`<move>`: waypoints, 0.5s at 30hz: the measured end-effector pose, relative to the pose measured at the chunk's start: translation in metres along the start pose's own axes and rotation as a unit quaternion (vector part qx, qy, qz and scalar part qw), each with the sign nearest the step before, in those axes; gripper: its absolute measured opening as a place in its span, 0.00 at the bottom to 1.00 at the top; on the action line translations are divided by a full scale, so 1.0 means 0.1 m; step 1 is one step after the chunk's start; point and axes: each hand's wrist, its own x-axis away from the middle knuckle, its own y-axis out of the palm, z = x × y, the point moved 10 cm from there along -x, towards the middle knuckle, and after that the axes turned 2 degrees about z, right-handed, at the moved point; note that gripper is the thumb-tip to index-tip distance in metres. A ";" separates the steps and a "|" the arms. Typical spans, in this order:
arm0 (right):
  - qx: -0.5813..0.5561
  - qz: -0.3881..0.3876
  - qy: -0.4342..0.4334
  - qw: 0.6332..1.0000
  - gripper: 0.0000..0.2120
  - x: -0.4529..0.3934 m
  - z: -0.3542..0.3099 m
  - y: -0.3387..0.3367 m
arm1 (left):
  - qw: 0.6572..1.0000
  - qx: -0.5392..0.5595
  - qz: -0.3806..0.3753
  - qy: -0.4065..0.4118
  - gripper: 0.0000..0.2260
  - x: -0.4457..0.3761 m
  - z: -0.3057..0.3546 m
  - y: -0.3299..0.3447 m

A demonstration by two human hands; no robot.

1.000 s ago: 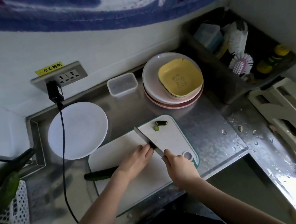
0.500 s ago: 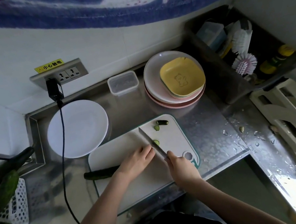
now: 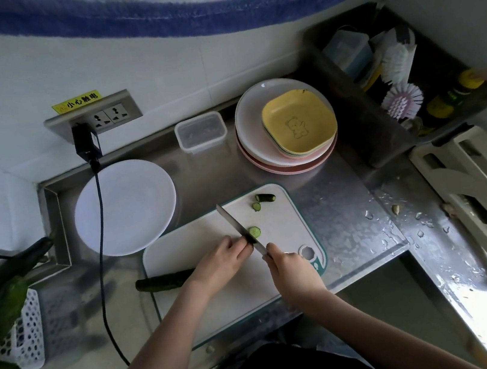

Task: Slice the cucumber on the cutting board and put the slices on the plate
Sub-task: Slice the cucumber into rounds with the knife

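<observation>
A dark green cucumber (image 3: 163,282) lies across the white cutting board (image 3: 193,239), its left end hanging over the board's edge. My left hand (image 3: 220,262) presses down on its right part. My right hand (image 3: 289,269) grips the handle of a knife (image 3: 236,228), whose blade rests on the cucumber's cut end right by my left fingertips. A fresh round slice (image 3: 254,231) lies just right of the blade. The cut-off tip (image 3: 265,197) and another slice (image 3: 256,206) sit at the board's far edge. The white plate (image 3: 125,206) stands bare behind the board's left end.
A black cable (image 3: 101,256) runs from the wall socket over the plate's left side to the counter front. A stack of plates with a yellow dish (image 3: 299,122) and a clear box (image 3: 200,131) stand behind. More cucumbers (image 3: 4,302) lie in a white basket at left. Wet counter at right.
The knife has cut a new slice, which now lies right of the blade. My left hand has slid slightly left along the cucumber.
</observation>
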 end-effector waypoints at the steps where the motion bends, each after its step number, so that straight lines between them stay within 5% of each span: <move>1: 0.008 -0.002 -0.005 1.000 0.11 0.00 -0.01 0.00 | 1.000 0.013 0.003 -0.005 0.15 0.01 0.00 0.00; 8: 0.044 -0.038 -0.002 0.998 0.07 0.00 0.02 0.13 | 0.994 0.102 -0.025 -0.033 0.14 0.02 -0.06 0.06; 12: 0.048 -0.093 0.031 0.994 0.10 0.00 0.14 0.25 | 0.988 0.142 -0.039 -0.046 0.22 0.00 -0.05 0.06; 15: 0.017 -0.064 0.026 0.997 0.03 -0.02 0.13 0.18 | 0.987 0.153 -0.033 -0.048 0.21 0.01 -0.06 0.07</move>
